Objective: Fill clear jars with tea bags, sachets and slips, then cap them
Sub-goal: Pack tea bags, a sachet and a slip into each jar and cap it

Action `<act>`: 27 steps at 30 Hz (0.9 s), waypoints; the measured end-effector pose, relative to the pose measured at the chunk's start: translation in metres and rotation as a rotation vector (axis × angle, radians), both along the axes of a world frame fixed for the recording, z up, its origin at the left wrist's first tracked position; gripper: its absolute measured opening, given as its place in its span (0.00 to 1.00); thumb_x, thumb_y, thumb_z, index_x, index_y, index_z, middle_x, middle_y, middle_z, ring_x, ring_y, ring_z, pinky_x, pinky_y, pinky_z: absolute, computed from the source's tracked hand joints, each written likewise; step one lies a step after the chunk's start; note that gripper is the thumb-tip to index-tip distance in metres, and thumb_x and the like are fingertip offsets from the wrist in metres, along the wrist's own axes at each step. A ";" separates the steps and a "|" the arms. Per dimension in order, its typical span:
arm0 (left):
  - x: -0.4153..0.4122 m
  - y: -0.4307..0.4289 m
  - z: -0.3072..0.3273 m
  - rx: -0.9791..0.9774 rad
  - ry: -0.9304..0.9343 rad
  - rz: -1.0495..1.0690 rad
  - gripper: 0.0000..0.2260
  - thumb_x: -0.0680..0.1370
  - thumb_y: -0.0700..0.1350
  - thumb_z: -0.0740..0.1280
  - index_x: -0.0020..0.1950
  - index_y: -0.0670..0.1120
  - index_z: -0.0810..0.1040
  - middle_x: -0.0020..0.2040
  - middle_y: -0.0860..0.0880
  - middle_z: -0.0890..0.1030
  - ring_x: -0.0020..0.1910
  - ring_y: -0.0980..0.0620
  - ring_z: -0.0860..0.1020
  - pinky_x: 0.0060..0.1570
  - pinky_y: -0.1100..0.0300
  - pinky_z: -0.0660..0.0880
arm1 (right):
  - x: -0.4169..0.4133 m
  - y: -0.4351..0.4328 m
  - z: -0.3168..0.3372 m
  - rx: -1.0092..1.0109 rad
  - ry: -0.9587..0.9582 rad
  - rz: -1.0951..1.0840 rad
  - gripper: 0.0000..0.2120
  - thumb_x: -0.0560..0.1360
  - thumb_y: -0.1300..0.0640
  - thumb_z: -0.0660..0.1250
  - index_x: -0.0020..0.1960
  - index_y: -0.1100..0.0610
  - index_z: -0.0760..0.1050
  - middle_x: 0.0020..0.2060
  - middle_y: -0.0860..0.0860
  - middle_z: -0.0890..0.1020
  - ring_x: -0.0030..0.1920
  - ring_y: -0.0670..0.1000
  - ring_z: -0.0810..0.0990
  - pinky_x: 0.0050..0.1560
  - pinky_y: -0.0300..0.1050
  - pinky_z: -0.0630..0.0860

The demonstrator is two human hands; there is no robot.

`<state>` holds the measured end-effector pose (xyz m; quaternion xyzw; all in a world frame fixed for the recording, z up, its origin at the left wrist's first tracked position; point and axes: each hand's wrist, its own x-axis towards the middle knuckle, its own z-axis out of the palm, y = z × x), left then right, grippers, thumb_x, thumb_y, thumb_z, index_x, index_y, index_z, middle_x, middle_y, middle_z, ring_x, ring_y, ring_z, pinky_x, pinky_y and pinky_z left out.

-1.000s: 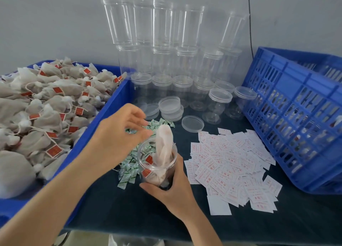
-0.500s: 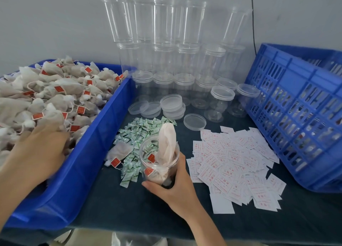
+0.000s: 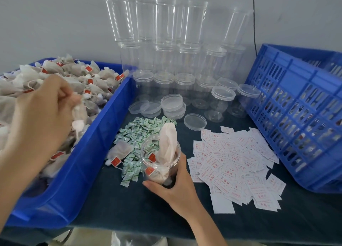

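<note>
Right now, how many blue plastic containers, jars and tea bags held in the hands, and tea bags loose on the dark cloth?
Blue plastic containers: 2, solid bin and lattice crate
Clear plastic jar held: 1, right hand
White tea bag held: 1, left hand
Red-tagged tea bag on cloth: 1
Total: 5

your left hand [image 3: 42,114] hangs over the heap in the blue bin [image 3: 88,153], its fingers [image 3: 70,98] pinching a tea bag [image 3: 78,114] by the top. your right hand [image 3: 174,186] grips an open jar [image 3: 160,164] low on its wall, with a long tea bag [image 3: 167,144] poking past the rim. on the dark surface [image 3: 129,205], green sachets [image 3: 137,134] lie behind the jar, white slips [image 3: 235,160] to its right, and loose lids [image 3: 172,102] further back.
</note>
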<state>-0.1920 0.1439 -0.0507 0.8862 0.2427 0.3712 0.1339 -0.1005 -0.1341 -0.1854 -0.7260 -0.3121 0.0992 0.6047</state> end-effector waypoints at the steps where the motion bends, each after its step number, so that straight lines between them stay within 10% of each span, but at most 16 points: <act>1: 0.004 -0.013 0.004 -0.061 -0.024 -0.048 0.03 0.80 0.48 0.60 0.50 0.49 0.70 0.40 0.47 0.73 0.45 0.41 0.78 0.46 0.47 0.76 | 0.000 0.000 0.000 -0.002 0.001 -0.001 0.44 0.63 0.39 0.81 0.70 0.29 0.58 0.67 0.35 0.74 0.67 0.40 0.73 0.63 0.37 0.72; 4: 0.010 -0.063 0.032 -0.155 -0.122 -0.147 0.03 0.77 0.49 0.65 0.45 0.55 0.72 0.39 0.56 0.78 0.39 0.58 0.78 0.38 0.61 0.74 | 0.000 0.001 0.001 -0.002 0.002 0.000 0.44 0.63 0.39 0.81 0.71 0.29 0.58 0.67 0.35 0.73 0.68 0.39 0.73 0.63 0.32 0.71; 12: 0.046 -0.142 0.037 -0.476 -0.072 -0.475 0.05 0.74 0.40 0.71 0.42 0.48 0.77 0.36 0.52 0.82 0.37 0.59 0.80 0.42 0.68 0.76 | 0.000 -0.001 0.001 -0.006 0.000 0.010 0.43 0.64 0.43 0.82 0.69 0.30 0.60 0.65 0.39 0.77 0.66 0.44 0.76 0.64 0.47 0.74; 25: 0.039 -0.154 -0.010 -0.058 0.456 -0.569 0.14 0.79 0.37 0.61 0.59 0.48 0.81 0.58 0.52 0.80 0.57 0.54 0.77 0.57 0.66 0.69 | 0.001 0.001 -0.003 0.030 0.040 0.027 0.44 0.63 0.40 0.81 0.72 0.40 0.62 0.65 0.42 0.77 0.66 0.47 0.77 0.64 0.54 0.76; 27: 0.040 -0.156 -0.013 0.074 0.580 -0.566 0.15 0.79 0.38 0.60 0.61 0.50 0.78 0.59 0.53 0.78 0.55 0.55 0.75 0.46 0.70 0.68 | 0.001 0.000 -0.001 0.036 0.060 0.047 0.42 0.64 0.37 0.79 0.72 0.37 0.62 0.64 0.40 0.77 0.65 0.45 0.77 0.63 0.45 0.76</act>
